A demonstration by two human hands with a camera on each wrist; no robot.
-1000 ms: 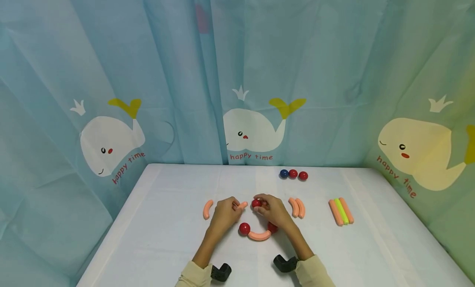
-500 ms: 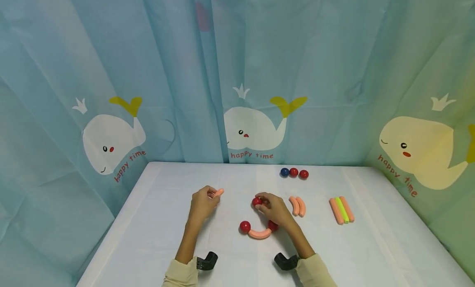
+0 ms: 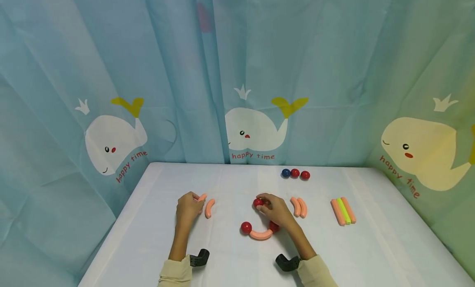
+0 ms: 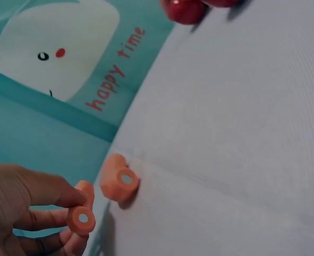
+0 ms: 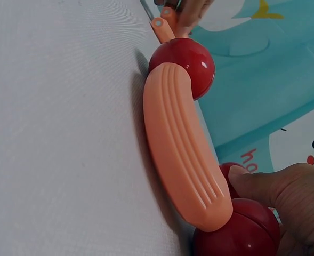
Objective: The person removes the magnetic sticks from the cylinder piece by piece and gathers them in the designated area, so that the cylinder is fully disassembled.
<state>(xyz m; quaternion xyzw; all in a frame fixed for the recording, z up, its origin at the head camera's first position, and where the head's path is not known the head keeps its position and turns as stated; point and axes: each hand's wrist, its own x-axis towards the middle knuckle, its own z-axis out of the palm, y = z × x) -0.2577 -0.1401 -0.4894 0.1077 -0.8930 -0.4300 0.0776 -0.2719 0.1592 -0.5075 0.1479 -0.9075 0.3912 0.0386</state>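
Observation:
My left hand point(image 3: 188, 208) pinches a curved orange rod point(image 3: 202, 197) between thumb and fingers, just left of a like curved rod lying on the table point(image 3: 209, 208). In the left wrist view a pale grey disc shows in the end of the held rod point(image 4: 86, 190). Nearer the middle, my right hand point(image 3: 276, 209) holds a red ball point(image 3: 257, 203) with thumb and fingers. Below that lies a curved orange rod point(image 3: 261, 235) joining a red ball point(image 3: 246, 227) on its left to another red ball point(image 5: 242, 234) on its right, partly hidden by my right wrist in the head view.
Two curved orange rods point(image 3: 297, 207) lie side by side right of my right hand. Farther right are two straight orange rods with a yellow-green rod point(image 3: 343, 211) between them. A blue ball point(image 3: 285, 172) and two red balls point(image 3: 299, 174) line the white table's point(image 3: 148, 237) back edge.
My left hand has carried its curved rod leftward from near the right hand to beside the lying curved rod. The right hand has stayed in place with its red ball.

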